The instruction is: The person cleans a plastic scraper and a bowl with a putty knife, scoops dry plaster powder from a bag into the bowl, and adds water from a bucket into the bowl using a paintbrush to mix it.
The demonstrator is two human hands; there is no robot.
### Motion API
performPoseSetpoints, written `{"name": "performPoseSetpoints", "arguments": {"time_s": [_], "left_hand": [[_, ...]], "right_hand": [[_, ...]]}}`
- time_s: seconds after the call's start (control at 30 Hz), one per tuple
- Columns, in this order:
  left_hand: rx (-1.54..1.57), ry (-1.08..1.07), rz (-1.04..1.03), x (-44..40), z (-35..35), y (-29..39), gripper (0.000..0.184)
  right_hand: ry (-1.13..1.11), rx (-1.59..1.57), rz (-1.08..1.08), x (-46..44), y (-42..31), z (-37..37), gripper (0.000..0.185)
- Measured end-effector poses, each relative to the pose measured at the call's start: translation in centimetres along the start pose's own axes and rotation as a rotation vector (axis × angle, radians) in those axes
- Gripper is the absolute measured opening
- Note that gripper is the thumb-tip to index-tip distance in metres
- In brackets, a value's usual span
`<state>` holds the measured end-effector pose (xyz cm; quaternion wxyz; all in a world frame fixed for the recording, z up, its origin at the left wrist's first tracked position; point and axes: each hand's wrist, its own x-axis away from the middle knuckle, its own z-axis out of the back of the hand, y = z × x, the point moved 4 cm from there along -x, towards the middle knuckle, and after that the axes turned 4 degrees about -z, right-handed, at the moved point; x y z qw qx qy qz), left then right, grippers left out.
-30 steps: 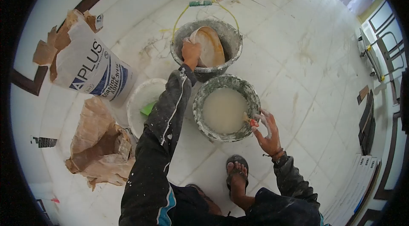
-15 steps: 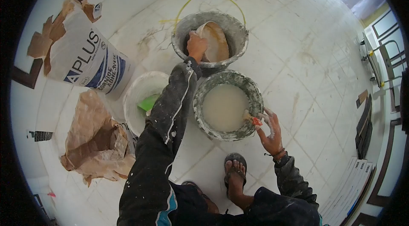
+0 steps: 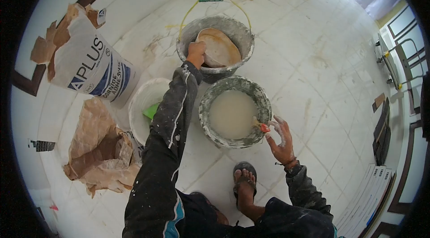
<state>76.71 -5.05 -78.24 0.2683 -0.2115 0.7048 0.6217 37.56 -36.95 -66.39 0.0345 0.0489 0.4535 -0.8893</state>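
My left hand point(image 3: 196, 54) grips the rim of a round, stained bowl point(image 3: 218, 47) inside the far grey bucket point(image 3: 247, 53), whose yellow handle stands up. Nearer me, a second plaster-crusted bucket point(image 3: 207, 129) holds cloudy whitish liquid point(image 3: 232, 113). A brush with a red handle point(image 3: 264, 127) leans at its right inner rim. Around that handle's end, my right hand point(image 3: 281, 141) has thumb and fingers curled at the bucket's edge; the fingertips seem to touch it.
A white bucket point(image 3: 134, 111) with a green tool point(image 3: 151, 111) stands left, partly behind my left sleeve. Further left are an upright adhesive bag point(image 3: 101, 65) and an open brown paper bag point(image 3: 101, 148). Boxes point(image 3: 365, 197) lie at the lower right.
My left hand has shifted slightly left, and the bowl has tilted so more of its inside faces up. My right hand stays by the red handle.
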Motion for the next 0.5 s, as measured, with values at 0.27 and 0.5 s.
{"name": "performPoseSetpoints", "arguments": {"time_s": [0.27, 0.5], "left_hand": [[0.391, 0.064, 0.513, -0.6, 0.5, 5.8, 0.010], [0.521, 0.473, 0.913, -2.0, -0.5, 9.0, 0.038]], "right_hand": [[0.027, -0.028, -0.016, 0.6, 0.0, 0.9, 0.043], [0.022, -0.058, -0.022, 1.1, 0.1, 1.1, 0.046]]}}
